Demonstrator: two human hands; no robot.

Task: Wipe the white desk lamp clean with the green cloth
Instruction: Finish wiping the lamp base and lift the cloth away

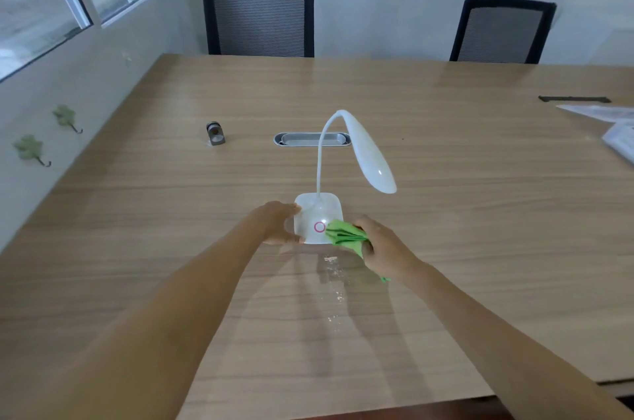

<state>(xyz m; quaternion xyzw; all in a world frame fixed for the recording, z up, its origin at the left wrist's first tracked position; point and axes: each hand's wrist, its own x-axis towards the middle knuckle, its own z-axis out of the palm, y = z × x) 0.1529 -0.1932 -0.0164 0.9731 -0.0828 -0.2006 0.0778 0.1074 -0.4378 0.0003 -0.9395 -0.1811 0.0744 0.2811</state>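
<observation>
The white desk lamp stands upright in the middle of the wooden table, its thin neck curving up and its long head hanging to the right. Its square base bears a pink ring. My left hand grips the left side of the base. My right hand holds the bunched green cloth, which presses against the base's front right corner beside the ring. A tail of cloth pokes out below my right wrist.
The wooden table has a grey cable tray behind the lamp and a small metal cylinder at the left. Papers lie at the right edge. Two black chairs stand behind. Small wet specks lie in front of the lamp.
</observation>
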